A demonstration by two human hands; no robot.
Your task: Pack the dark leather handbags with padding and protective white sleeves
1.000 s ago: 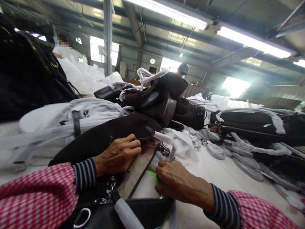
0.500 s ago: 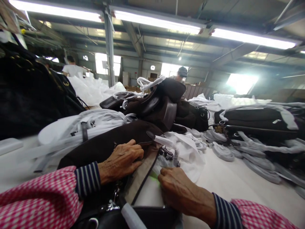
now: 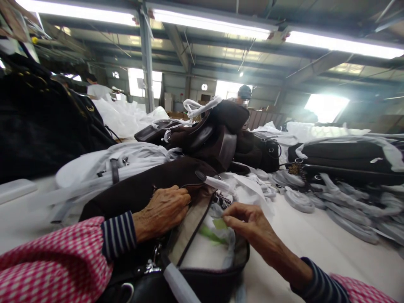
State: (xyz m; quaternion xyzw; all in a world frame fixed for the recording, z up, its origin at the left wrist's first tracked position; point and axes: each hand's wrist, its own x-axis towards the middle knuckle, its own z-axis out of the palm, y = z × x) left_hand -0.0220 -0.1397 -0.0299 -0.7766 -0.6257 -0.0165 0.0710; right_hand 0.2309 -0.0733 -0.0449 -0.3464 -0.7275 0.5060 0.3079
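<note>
Green tag in right hand, lettering unreadable

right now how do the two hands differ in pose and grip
The left hand lies knuckles-up on the brown bag, fingers curled over its open edge; the right hand is raised, thumb and forefinger pinching a green slip. The left grips the bag itself; the right touches only the slip, above the white stuffing. Both show striped cuffs under pink checked sleeves.
</note>
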